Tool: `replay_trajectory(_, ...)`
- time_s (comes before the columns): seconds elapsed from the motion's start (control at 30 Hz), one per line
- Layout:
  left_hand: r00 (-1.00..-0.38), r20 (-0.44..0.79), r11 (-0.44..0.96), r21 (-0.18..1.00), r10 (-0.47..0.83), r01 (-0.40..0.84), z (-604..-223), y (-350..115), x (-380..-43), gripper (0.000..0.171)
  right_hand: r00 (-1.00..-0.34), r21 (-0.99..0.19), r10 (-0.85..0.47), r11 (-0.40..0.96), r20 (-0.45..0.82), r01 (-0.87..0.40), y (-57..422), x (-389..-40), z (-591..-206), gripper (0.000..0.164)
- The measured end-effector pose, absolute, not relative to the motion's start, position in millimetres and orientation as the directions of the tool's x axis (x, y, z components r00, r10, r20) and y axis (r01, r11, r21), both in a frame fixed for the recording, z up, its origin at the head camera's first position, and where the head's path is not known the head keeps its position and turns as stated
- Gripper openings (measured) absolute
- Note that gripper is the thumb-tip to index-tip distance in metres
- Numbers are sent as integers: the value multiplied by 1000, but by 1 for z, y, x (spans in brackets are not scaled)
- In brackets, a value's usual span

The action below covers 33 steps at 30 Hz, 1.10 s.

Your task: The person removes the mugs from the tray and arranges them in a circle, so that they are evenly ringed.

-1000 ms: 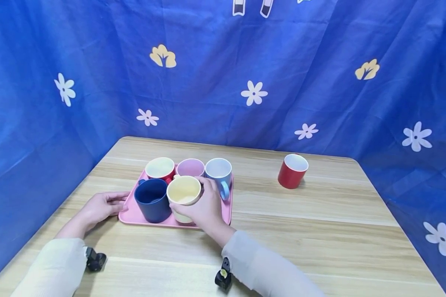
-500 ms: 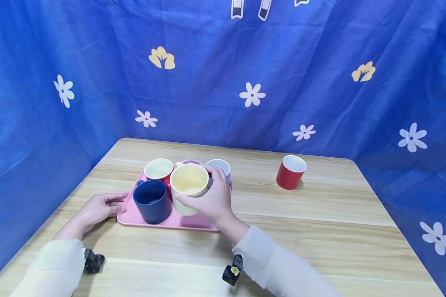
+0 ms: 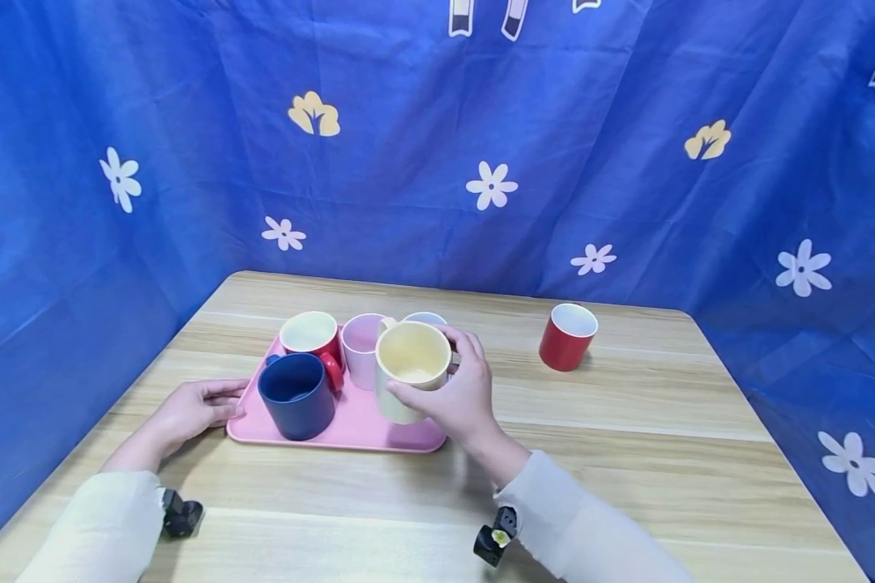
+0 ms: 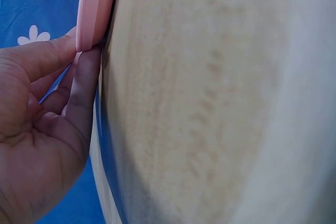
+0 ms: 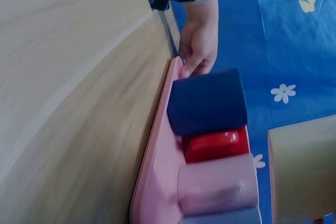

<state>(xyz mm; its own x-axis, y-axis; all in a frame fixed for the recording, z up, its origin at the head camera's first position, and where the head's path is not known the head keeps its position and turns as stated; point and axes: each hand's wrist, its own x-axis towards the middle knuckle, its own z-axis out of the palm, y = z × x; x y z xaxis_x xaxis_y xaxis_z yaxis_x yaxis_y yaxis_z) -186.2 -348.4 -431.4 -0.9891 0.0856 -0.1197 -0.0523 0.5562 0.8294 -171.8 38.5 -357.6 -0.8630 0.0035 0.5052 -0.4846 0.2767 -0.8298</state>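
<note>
My right hand (image 3: 461, 397) grips a cream mug (image 3: 401, 405) from its right side, fingers behind and thumb in front. The mug is raised over the right part of a pink tray (image 3: 364, 425); the right wrist view shows the mug (image 5: 307, 171) apart from the tray. At the tray's left front corner, my left hand (image 3: 197, 409) pinches the edge, thumb above and fingers beneath in the left wrist view. On the tray stand a navy mug (image 3: 299, 409), a red mug (image 3: 328, 344) and a pink mug (image 3: 360, 360). A light blue mug (image 3: 424, 317) is mostly hidden behind the cream one.
A second red mug (image 3: 565, 344) with a white inside stands apart on the wooden table (image 3: 627, 453), toward the back right. Blue patterned cloth (image 3: 408, 162) hangs behind the table and along both sides.
My right hand has lifted the cream mug off the tray and carried it to the right. The pink mug now shows, and the light blue one is covered. My left hand stays put.
</note>
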Motion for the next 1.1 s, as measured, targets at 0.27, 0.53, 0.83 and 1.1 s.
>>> replay_trajectory(0.27,-990,-118,580,813,81,-50,-432,-349,-187,62,-866,-830,40,311,498,-463,71,-175,-365,77)
replay_trajectory(0.53,-992,-97,611,791,83,-26,-435,-350,-189,62,-867,-825,88,367,491,-430,106,-178,-375,77)
replay_trajectory(0.83,-992,-84,582,813,96,-12,-432,-348,-188,60,-877,-823,131,431,462,-370,141,-177,-388,79)
replay_trajectory(1.1,-990,-107,540,841,90,-42,-434,-348,-187,61,-889,-834,200,475,413,-280,173,-171,-403,79)
